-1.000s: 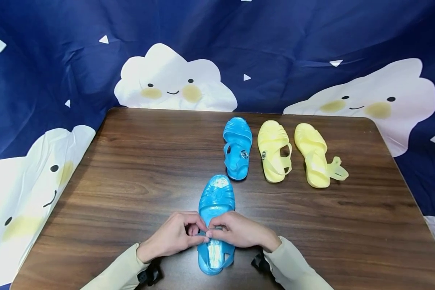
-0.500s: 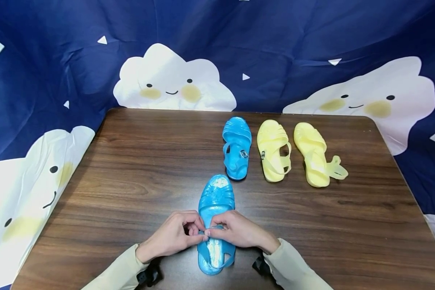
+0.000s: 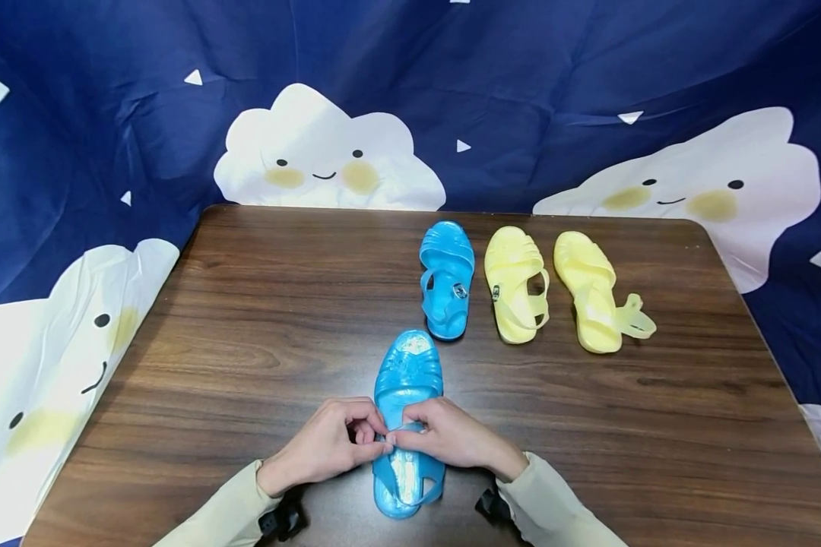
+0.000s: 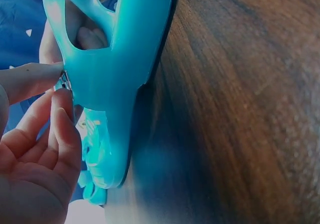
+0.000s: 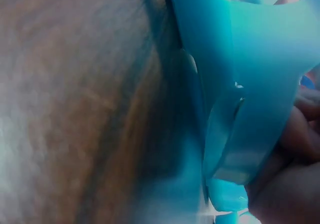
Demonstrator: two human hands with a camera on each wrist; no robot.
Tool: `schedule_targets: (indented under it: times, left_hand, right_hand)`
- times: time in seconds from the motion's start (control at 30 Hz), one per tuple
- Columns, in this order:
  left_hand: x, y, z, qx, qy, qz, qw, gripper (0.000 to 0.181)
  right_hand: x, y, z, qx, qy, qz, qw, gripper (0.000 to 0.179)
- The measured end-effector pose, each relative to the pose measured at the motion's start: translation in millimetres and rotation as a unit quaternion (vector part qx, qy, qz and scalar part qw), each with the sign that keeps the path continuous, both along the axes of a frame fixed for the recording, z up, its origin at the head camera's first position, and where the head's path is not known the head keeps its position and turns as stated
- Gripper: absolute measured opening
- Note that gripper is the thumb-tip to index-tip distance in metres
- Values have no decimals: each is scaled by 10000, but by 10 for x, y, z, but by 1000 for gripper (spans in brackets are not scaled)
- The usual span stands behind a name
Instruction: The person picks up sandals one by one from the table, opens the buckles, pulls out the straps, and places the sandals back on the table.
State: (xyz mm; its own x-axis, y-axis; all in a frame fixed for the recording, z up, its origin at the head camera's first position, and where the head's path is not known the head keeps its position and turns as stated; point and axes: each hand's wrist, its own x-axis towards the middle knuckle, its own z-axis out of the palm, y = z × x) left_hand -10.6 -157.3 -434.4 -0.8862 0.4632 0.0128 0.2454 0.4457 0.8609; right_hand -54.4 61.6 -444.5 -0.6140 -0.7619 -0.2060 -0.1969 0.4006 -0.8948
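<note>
A glossy blue jelly sandal [image 3: 408,372] lies on the table near me, toe pointing away. My left hand [image 3: 328,441] is at its left side, thumb and fingers pinching the small metal buckle [image 4: 64,83] on the strap's edge. From the right, my right hand [image 3: 454,434] reaches across and pinches the sandal's ankle strap [image 5: 260,104], its thumb tip meeting the left fingertips. Those fingertips hide the buckle in the head view. Behind the strap in the right wrist view, part of the right hand is dark and partly covered.
Farther back stands a second blue sandal [image 3: 448,277], its strap buckled. Beside it are a buckled yellow sandal [image 3: 516,285] and another yellow sandal [image 3: 584,285] whose strap sticks out to the right. The brown wooden table [image 3: 267,319] ends at a blue cloud-printed cloth [image 3: 506,76].
My right index finger has drawn back slightly to the right, away from the left fingertips. The left hand and all the sandals stay in place.
</note>
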Motion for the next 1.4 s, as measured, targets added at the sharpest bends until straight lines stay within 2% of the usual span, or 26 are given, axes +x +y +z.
schedule_targets:
  times: [0.27,0.53,0.73,0.87,0.97,1.07,1.17,1.4]
  left_hand:
    - [18,19,-5,-145,-68,141,9998,17]
    - [43,16,-22,-254,-25,100,9996,15]
    - [66,-5,-30,-240,-29,113,9996,15]
    - [79,-16,-29,-221,-77,234,9995,18]
    - [88,-20,-29,-216,-234,356,9989,19]
    - [95,-25,-29,-181,-427,436,9980,19]
    - [98,-35,-33,-174,-565,466,9972,18]
    - [91,-61,-37,-217,-1045,480,9931,13]
  right_hand:
    - [29,11,-13,170,260,-414,9987,49]
    - [31,38,-3,248,373,-627,9970,50]
    - [36,82,64,310,796,-819,9930,47]
    - [51,91,120,299,1111,-652,9912,41]
    - [73,100,159,460,1335,-513,9887,26]
    - [98,100,193,661,1625,-546,9830,10]
    - [112,85,223,797,1954,-559,9759,12]
    - [107,69,275,1225,2591,21,9581,18]
